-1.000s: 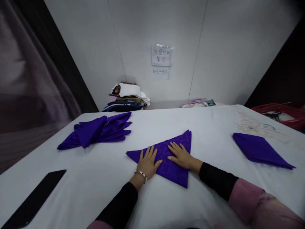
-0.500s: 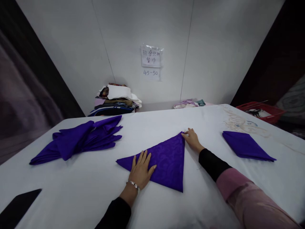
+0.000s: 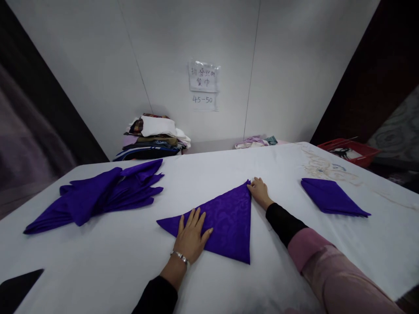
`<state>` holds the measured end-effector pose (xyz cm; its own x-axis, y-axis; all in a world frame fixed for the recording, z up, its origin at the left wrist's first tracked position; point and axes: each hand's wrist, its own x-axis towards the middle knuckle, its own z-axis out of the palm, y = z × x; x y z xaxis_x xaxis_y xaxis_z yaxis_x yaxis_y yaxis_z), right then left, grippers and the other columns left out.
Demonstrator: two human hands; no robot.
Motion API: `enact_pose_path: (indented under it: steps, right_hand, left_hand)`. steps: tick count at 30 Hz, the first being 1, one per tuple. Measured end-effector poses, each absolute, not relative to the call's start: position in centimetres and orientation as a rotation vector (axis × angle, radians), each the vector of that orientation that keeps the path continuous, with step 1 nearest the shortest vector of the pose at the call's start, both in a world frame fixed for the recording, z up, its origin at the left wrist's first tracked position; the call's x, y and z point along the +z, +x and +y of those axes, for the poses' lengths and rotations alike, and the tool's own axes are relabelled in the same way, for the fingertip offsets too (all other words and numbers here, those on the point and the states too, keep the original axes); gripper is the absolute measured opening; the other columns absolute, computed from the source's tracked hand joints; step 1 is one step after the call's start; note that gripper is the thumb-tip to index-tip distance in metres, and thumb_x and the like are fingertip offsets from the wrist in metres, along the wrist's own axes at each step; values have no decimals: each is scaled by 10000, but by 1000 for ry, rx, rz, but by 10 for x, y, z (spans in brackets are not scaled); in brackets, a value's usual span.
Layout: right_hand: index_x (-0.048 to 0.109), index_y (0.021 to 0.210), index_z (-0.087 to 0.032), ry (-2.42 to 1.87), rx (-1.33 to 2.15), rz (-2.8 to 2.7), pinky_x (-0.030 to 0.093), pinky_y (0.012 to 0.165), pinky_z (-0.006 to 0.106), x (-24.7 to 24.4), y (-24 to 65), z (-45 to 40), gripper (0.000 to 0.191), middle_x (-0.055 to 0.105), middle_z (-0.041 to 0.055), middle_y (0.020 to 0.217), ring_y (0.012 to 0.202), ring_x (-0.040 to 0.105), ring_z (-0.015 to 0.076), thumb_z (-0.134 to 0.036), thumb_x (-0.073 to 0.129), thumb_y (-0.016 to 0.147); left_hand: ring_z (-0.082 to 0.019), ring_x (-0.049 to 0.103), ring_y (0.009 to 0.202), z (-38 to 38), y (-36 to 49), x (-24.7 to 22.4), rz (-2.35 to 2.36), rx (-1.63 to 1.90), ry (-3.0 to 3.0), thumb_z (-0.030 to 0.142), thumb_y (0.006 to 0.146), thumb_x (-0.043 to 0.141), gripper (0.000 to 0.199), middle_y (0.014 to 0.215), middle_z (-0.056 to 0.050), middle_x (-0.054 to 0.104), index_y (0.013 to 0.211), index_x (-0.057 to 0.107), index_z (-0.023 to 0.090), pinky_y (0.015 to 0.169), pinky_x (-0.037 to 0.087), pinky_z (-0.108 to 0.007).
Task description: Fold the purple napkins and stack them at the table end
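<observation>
A purple patterned cloth (image 3: 229, 222), folded into a triangle, lies on the white-covered table (image 3: 108, 266) in front of me. Flat on its left part rests my left hand (image 3: 191, 235), fingers spread, a bracelet at the wrist. My right hand (image 3: 259, 192) pinches the cloth's upper right corner between thumb and fingers. To the left is a loose heap of purple cloths (image 3: 108, 189). A folded purple cloth (image 3: 334, 197) lies on the right side of the table.
Behind the table's far edge stand a pile of folded clothes (image 3: 157, 135) and a smaller pile of cloth (image 3: 252, 142). A red basket (image 3: 366, 155) is at the far right. Something black (image 3: 19, 288) lies at the near left. Paper signs (image 3: 204, 83) hang on the wall.
The whole view has shifted slightly, so most things appear a little further left. Both hands keep their places on the triangular cloth.
</observation>
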<state>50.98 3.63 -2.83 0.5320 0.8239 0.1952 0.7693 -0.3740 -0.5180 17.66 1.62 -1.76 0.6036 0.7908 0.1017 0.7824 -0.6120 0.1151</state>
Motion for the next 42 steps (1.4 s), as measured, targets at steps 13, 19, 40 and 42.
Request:
enact_pose_path:
  steps: [13,19,40,42]
  right_hand:
    - [575,697,-189,-2262,40,-1286,248,999,424,-30,509,32,209,584,109,1080,1205,384,276,-330,474,814]
    - [539,1140,-135,-2261,-5,-1286,223,1024,470,-18,507,27,412,466,166,1312,1281,314,305,-403,453,839]
    - [258,1438,-164,-2025,256,-2150,73,1089,496,-18,451,9,785,181,122,1501,1378,111,278,-687,237,855]
    - [288,1427,-165,-2097,236,-2048,91,1089,484,-20,465,15,770,201,120,1497,1376,125,276,-677,267,853]
  left_hand:
    - [-256,196,1376,15,176,-18,1425,184,2712,585,868,269,643,1476,-73,292,1375,370,203,1094,158,-565]
    - [-258,194,1376,15,176,-17,1410,191,2700,582,872,282,636,1477,-76,289,1376,371,204,1096,153,-556]
    - [-260,195,1375,16,175,-23,1391,192,2738,568,887,269,621,1482,-76,281,1387,346,208,1089,151,-548]
    - [-262,193,1376,16,175,-22,1385,189,2733,571,887,267,624,1483,-75,280,1390,342,211,1089,151,-547]
